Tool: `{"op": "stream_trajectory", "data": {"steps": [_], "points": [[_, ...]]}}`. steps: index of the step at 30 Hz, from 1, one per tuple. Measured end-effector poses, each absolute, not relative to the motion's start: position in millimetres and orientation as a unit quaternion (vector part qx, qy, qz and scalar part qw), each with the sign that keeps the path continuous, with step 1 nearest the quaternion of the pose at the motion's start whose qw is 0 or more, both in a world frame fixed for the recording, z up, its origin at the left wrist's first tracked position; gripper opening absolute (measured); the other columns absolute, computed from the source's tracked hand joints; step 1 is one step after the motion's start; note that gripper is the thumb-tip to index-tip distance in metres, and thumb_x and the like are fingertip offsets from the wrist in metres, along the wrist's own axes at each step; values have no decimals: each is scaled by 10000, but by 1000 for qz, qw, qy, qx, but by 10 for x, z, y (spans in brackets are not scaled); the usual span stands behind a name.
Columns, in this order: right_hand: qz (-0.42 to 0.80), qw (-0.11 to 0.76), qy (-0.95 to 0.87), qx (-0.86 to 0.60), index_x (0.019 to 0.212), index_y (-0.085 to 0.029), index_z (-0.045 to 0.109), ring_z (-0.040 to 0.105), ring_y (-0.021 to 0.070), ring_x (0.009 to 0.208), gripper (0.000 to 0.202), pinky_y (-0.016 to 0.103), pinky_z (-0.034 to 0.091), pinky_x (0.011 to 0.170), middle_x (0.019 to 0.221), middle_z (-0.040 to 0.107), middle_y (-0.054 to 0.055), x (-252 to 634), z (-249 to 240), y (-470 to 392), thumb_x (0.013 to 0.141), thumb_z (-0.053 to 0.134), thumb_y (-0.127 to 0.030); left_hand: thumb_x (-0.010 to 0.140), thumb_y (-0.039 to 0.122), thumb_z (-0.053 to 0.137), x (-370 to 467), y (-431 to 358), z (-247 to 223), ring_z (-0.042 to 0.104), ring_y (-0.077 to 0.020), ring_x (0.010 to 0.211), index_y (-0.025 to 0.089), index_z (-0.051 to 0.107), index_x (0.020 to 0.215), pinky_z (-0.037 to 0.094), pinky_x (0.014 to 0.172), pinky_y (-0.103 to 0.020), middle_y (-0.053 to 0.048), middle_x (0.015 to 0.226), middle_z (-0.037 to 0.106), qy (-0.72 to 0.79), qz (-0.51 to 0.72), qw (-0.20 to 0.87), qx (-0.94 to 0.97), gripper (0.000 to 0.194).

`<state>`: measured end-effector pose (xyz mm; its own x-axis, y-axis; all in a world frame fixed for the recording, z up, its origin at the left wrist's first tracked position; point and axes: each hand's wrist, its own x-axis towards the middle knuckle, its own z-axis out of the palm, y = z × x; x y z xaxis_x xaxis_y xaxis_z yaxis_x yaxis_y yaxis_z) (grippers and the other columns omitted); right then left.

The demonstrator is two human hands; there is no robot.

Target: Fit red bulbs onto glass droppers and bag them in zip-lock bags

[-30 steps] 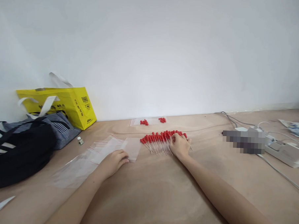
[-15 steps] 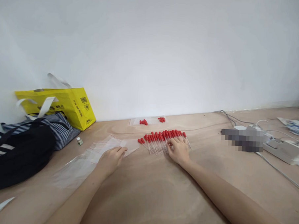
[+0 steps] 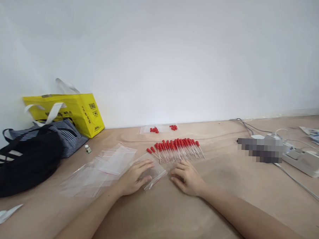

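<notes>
Head view: the left hand lies palm-down over a clear flat plastic zip bag, thumb spread away from the fingers; whether it pinches the film I cannot tell. The right hand rests just beside the bag, fingers loosely curled with a gap to the thumb — nothing shows in its grasp.

Just beyond both hands, a fanned row of clear droppers with red rubber bulbs lies on the pale brown wooden table, bulbs toward the wall. Two at the left end sit slightly apart, close by the bag, crowding its far edge. An overlapping spread of clear zip bags lies beside the left forearm. Farther back, a flat clear bag has two small clusters of red bulbs at it.

Well to the left stand a bright yellow carrier bag, a striped cloth bag, a black bag and a small glass bottle. Rightward — well apart from the hands — are a white power strip and grey cables.
</notes>
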<state>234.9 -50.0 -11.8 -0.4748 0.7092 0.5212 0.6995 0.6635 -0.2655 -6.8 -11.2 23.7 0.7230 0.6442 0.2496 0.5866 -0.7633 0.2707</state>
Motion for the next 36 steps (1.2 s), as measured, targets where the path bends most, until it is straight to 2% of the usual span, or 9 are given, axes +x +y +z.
{"op": "stream_trajectory", "data": {"steps": [3, 9, 14, 16, 18, 22, 29, 32, 36], "points": [[30, 292, -877, -380, 932, -222, 597, 436, 152, 776, 175, 291, 316, 707, 812, 576, 15, 2300, -95, -537, 779, 519, -258, 849, 371, 412, -122, -116, 174, 296, -236, 1240, 225, 392, 1257, 295, 983, -420, -88, 1349, 347, 344, 79, 68, 933, 434], [47, 260, -896, -356, 992, -235, 600, 438, 171, 830, 233, 321, 318, 741, 923, 570, 38, 2259, -37, -585, 801, 493, -313, 891, 425, 230, 108, -509, 59, 236, -266, 1260, 133, 335, 1297, 251, 997, -442, -138, 1376, 273, 474, 40, 58, 878, 511], [60, 246, -898, -359, 992, -240, 608, 445, 174, 838, 242, 329, 314, 749, 936, 574, 41, 2317, -14, -565, 815, 470, -332, 850, 416, 356, 147, -628, 249, 452, -253, 1099, 140, 382, 1264, 360, 923, -411, -125, 1193, 509, 433, 35, 88, 897, 498], [65, 240, -902, -352, 1022, -247, 595, 448, 176, 862, 263, 333, 312, 760, 969, 571, 38, 2343, -6, -561, 815, 468, -350, 819, 437, 424, 106, -526, 319, 440, -255, 1110, 173, 419, 1236, 338, 942, -420, -108, 1184, 516, 378, 30, 88, 921, 494], [74, 233, -911, -332, 1045, -248, 583, 451, 181, 906, 290, 339, 306, 789, 1013, 571, 34, 2359, -1, -560, 814, 464, -376, 796, 493, 442, 72, -411, 335, 300, -276, 1224, 204, 351, 1285, 231, 1004, -457, -100, 1327, 374, 325, 13, 80, 942, 575], [105, 219, -930, -277, 1133, -210, 528, 445, 197, 1014, 422, 351, 291, 857, 1107, 554, 57, 2362, -9, -563, 791, 470, -449, 859, 516, 268, 105, -377, 246, 100, -232, 1299, 195, 147, 1357, 110, 1046, -452, -81, 1424, 132, 320, -21, 108, 941, 605], [173, 197, -934, -242, 1124, -222, 546, 413, 205, 1130, 464, 362, 271, 929, 1303, 402, 73, 2410, -2, -557, 729, 548, -465, 872, 492, 204, 263, -669, 176, 90, -235, 1299, 67, 115, 1355, 134, 1047, -450, -140, 1415, 120, 412, -15, 142, 900, 649], [202, 196, -925, -255, 1068, -265, 589, 370, 222, 1179, 413, 382, 264, 947, 1370, 299, 58, 2477, 0, -527, 700, 590, -454, 823, 513, 338, 235, -643, 231, 108, -273, 1292, 73, 92, 1359, 164, 1029, -484, -155, 1413, 124, 425, -7, 140, 894, 736], [240, 210, -910, -265, 1025, -288, 614, 352, 233, 1198, 344, 403, 263, 964, 1394, 243, 48, 2559, -40, -469, 704, 604, -412, 741, 606, 422, 159, -525, 280, 89, -290, 1293, 102, 91, 1363, 98, 1035, -505, -146, 1414, 129, 375, 10, 134, 917, 867]]}}
